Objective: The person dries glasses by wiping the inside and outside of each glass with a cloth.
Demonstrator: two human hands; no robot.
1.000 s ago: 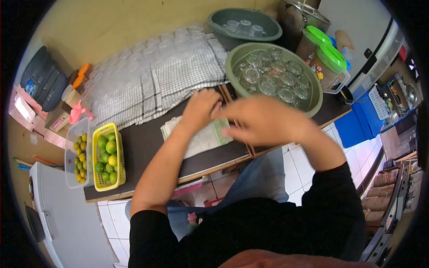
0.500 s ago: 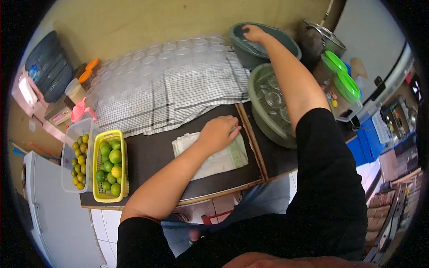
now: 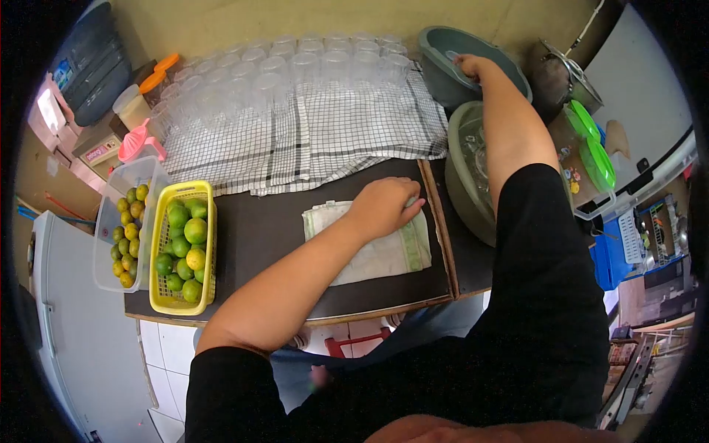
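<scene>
My right hand [image 3: 468,68] reaches into the grey-green tub [image 3: 523,81] at the back, its fingers closed on a clear glass [image 3: 451,55] that is mostly hidden. Below that forearm stands an olive-green basin [image 3: 459,170] holding wet clear glasses [image 3: 475,151], partly covered by the arm. On a folded whitish cloth [image 3: 391,262] with green edging rests my left hand [image 3: 385,207], its fingers curled and the thumb apart. Something greyish shows between thumb and fingers; I cannot make out what it is.
Rows of clear glasses [image 3: 273,77] stand on a checked cloth [image 3: 347,129] along the wall. To the left are a yellow basket [image 3: 156,273] of green citrus, a clear tub [image 3: 105,251] of smaller fruit and a pink juicer [image 3: 136,142]. Green-lidded containers [image 3: 597,164] stand right.
The whole view has shifted, with the tubs now farther right. My right hand stays at the back tub, its fingers turned lower into it. My left hand remains on the folded cloth.
</scene>
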